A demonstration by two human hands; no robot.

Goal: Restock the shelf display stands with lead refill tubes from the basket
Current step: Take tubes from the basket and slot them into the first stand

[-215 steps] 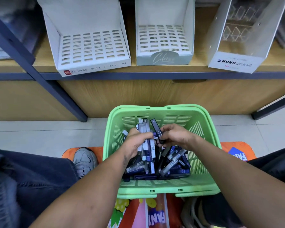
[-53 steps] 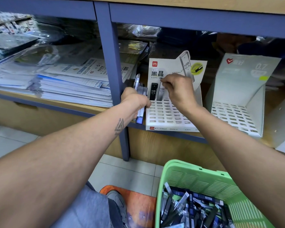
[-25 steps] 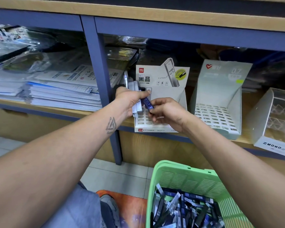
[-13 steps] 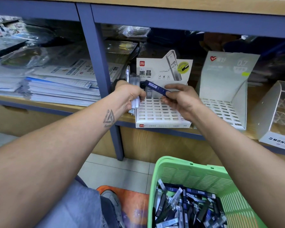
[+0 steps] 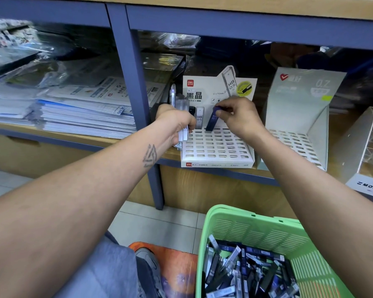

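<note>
1. The white display stand (image 5: 216, 147) sits on the wooden shelf (image 5: 340, 125), its slotted tray facing forward. Two tubes stand in its back row: a black one, partly hidden behind the left hand, and a clear tube marked HB 0.5 (image 5: 199, 118) just right of it. Most other slots show open.
2. The right hand (image 5: 238, 117) pinches the top of a dark blue tube (image 5: 212, 119) between thumb and fingertips. The tube stands nearly upright with its lower end at a back-row slot, just right of the clear tube.
3. The left hand (image 5: 176, 123) is curled round a bundle of tubes (image 5: 178, 102); clear ends stick up above the fist and white ends show below it. It hovers at the stand's left edge, beside the blue shelf post (image 5: 136, 93).
4. The grey display stand (image 5: 299, 117), marked 0.7, is just right of the white one; its slots appear unfilled.
5. A clear stand labelled MONO (image 5: 368, 155) sits at the far right, cut off by the frame edge.
6. The green basket (image 5: 256, 231) is on the floor below the shelf, holding a loose heap of lead refill tubes (image 5: 246, 274) in black, blue and clear.
7. Stacked paper packs in plastic (image 5: 73, 108) fill the shelf bay left of the post.
</note>
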